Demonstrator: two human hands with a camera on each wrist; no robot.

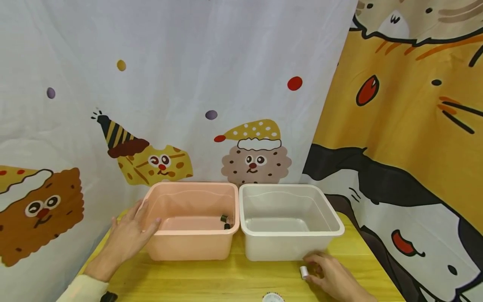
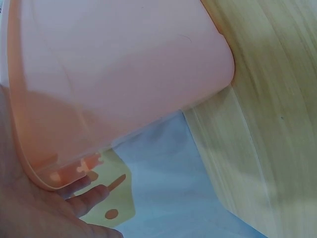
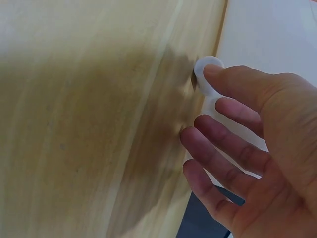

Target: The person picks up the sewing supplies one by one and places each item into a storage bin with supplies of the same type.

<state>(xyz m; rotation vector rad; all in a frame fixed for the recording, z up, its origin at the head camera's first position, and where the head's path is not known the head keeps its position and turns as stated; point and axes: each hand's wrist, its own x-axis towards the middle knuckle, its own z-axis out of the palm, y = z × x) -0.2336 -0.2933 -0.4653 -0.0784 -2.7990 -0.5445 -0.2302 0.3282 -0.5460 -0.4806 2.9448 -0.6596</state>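
My left hand [image 1: 128, 235] lies against the left rim of a pink plastic bin [image 1: 188, 245], fingers spread and fairly straight. Inside that bin, in its right front corner, are small dark cylindrical pieces [image 1: 224, 218]; the front wall partly hides them. My right hand [image 1: 332, 274] is low over the table before a white plastic bin [image 1: 286, 247]. Its thumb and index finger pinch a small white cylinder [image 1: 304, 272], and the thumb covers part of one end in the right wrist view. The other fingers are loosely bent, holding nothing.
Both bins stand side by side on a yellowish wooden table [image 1: 181, 277], close to the printed cloth [image 1: 170, 84] behind. A round white object [image 1: 273, 297] with marks round its edge is cut off at the bottom of the head view.
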